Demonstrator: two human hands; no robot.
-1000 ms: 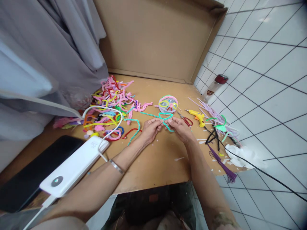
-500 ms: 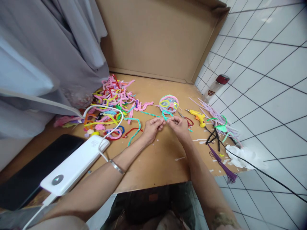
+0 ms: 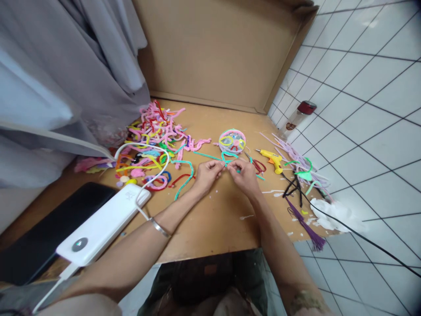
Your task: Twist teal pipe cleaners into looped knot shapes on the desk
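Note:
Over the middle of the table, my left hand (image 3: 209,174) and my right hand (image 3: 244,176) meet fingertip to fingertip. Both pinch a teal pipe cleaner (image 3: 229,154), which bends into a loop above the fingers. One straight end runs out to the left past my left hand, and another teal piece shows to the right of my right hand. My fingers hide the spot where the strands cross. Just beyond them stands a round pink-rimmed piece (image 3: 232,141) with yellow loops on its front. Red-handled scissors (image 3: 259,166) lie right of my right hand.
Left lies a heap of coloured pipe cleaners (image 3: 161,127), with a white power bank (image 3: 103,224) and cable nearer me. On the right are a yellow glue gun (image 3: 271,159), lilac pipe cleaners (image 3: 289,153), a purple tassel (image 3: 305,226) and a bottle (image 3: 297,118). Cardboard (image 3: 217,52) stands behind.
My right hand's fingers have shifted slightly around the teal pipe cleaner, and more of its teal end shows at the right. My left hand stays nearly in place.

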